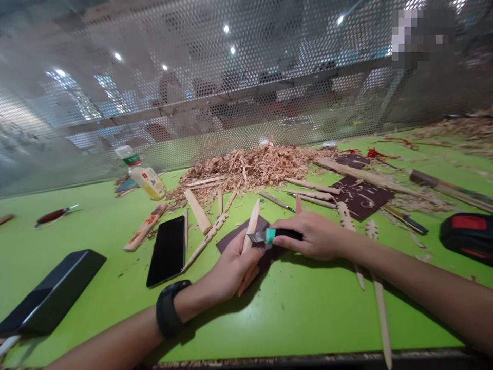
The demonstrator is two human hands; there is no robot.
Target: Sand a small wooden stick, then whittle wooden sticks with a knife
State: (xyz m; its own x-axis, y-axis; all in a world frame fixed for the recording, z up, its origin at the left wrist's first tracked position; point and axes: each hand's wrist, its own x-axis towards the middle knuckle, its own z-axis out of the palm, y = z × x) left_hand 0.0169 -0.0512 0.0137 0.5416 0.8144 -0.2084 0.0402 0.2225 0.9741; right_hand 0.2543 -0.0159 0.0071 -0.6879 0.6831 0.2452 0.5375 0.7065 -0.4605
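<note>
My left hand (241, 262) is closed around a pointed wooden stick (252, 222), its tip up and away from me. In my right hand (308, 231) is a utility knife (285, 234) with a black handle and teal collar. Its blade lies against the stick, just above my left fingers. Dark sandpaper (231, 239) lies beneath my hands, partly hidden by them. Left of my hands rests a carved notched stick (210, 236). Two more carved sticks, one a notched stick (379, 298), lie under and beside my right forearm.
A large heap of wood shavings (254, 167) lies at the back, before a perforated metal screen (246, 97). At left are a phone (167, 252), a bottle (146, 177) and a dark box-like stand (54, 293). A tape measure (468, 236) sits at the right edge of the green table (308, 318).
</note>
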